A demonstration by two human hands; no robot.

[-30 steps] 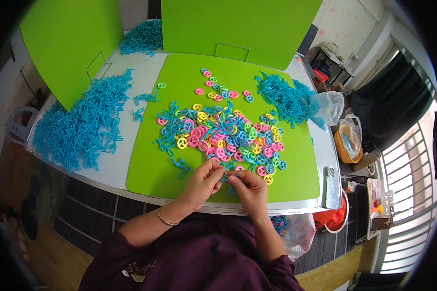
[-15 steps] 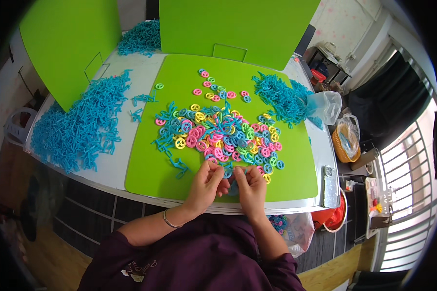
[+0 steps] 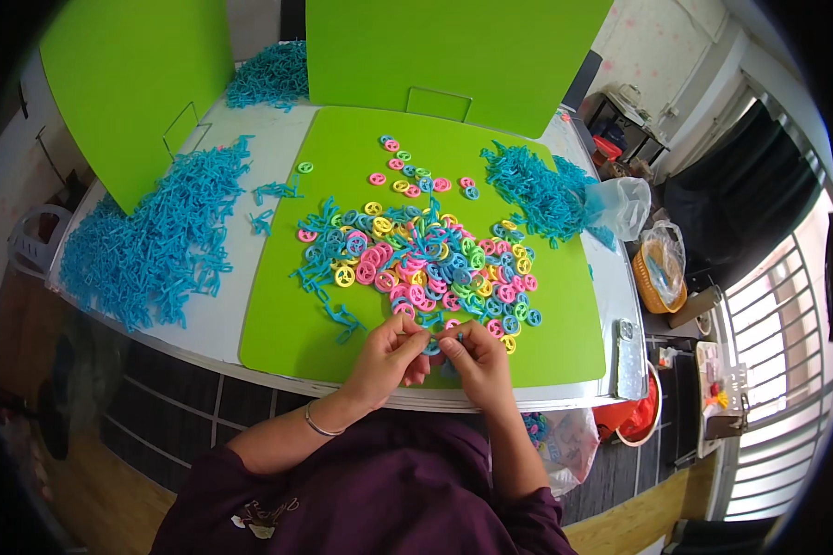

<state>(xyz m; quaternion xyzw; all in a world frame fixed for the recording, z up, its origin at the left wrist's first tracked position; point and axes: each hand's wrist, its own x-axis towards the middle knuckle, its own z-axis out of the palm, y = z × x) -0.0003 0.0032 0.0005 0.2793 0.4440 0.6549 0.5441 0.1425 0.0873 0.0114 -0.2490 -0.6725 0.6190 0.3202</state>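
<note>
Left of frame: big heap of blue plastic pieces [image 3: 153, 242] on white desk [image 3: 231, 305]. Lower centre: left hand [image 3: 384, 363], fingers pinched on small blue wheel [image 3: 431, 349]; just above, mixed pile of coloured wheels [image 3: 477, 257] on green mat [image 3: 292, 324]. Right hand [image 3: 481, 365] beside, fingers pinched together, contents too small to tell. Right of centre, lower: phone [image 3: 631, 361] on desk edge

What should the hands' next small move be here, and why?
Perhaps a gentle fingertip squeeze: the left hand and right hand pinch close together, a small blue ring showing between them; whether anything is joined is too small to tell.
</note>
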